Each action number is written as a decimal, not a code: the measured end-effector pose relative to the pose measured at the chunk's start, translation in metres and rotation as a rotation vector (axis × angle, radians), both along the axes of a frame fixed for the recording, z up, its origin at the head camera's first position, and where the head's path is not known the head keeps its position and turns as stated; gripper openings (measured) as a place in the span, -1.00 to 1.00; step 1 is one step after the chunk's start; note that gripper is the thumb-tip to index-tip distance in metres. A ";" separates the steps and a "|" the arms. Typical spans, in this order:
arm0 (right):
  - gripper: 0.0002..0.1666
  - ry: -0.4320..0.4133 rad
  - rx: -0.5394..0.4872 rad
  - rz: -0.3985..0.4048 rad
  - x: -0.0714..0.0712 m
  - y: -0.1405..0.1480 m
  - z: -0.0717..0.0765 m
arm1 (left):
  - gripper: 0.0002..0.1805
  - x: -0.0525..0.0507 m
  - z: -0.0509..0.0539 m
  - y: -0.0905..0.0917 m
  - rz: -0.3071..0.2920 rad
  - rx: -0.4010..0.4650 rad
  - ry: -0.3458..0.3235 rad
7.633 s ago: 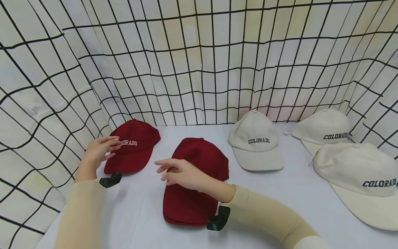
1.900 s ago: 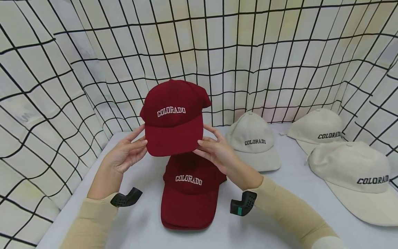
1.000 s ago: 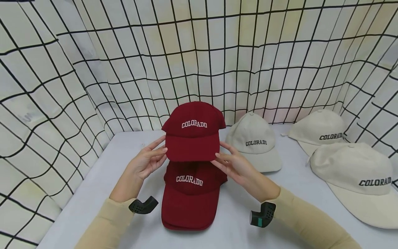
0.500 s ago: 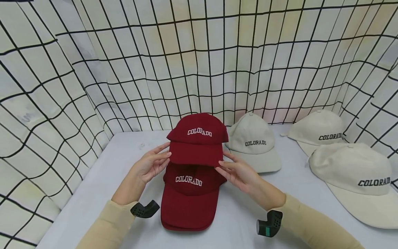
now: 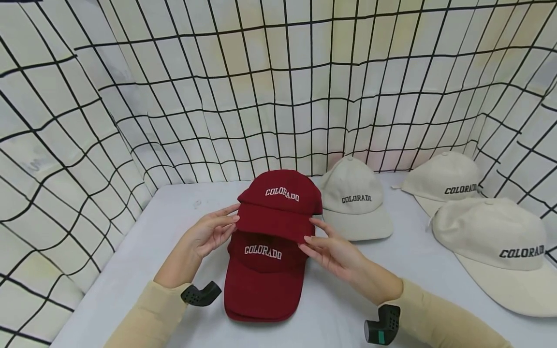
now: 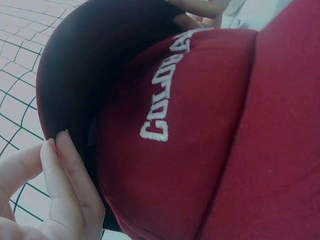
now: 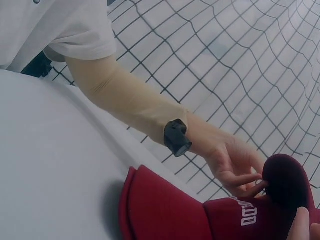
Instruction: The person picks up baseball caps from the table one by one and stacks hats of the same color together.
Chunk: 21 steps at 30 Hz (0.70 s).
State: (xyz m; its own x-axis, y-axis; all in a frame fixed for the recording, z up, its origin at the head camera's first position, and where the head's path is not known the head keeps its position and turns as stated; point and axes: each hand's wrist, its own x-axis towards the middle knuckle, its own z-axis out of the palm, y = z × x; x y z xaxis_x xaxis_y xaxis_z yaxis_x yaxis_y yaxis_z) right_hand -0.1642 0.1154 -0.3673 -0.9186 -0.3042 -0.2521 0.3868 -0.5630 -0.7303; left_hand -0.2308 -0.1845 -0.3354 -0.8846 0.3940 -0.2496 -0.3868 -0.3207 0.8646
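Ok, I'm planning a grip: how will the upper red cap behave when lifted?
The upper red cap is probably light: the left hand and right hand pinch only its brim. That brim looks fairly stiff, arching between them. The crown looks like soft cloth, so may give if squeezed.

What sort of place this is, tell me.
Likely a small recording booth, though I can't be sure: a white table boxed in by black-gridded walls, several caps on it, and black wrist gadgets.
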 end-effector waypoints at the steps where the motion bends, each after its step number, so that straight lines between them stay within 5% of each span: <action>1: -0.25 0.013 0.010 0.010 0.001 0.001 -0.001 | -0.28 0.000 0.000 0.000 -0.007 -0.009 -0.001; 11: -0.62 0.116 0.071 0.158 0.005 0.006 -0.010 | -0.29 -0.003 -0.002 -0.009 -0.099 -0.102 0.039; 21: -0.67 0.175 0.081 0.249 0.010 0.002 -0.019 | -0.27 -0.009 -0.014 -0.029 -0.207 -0.229 0.122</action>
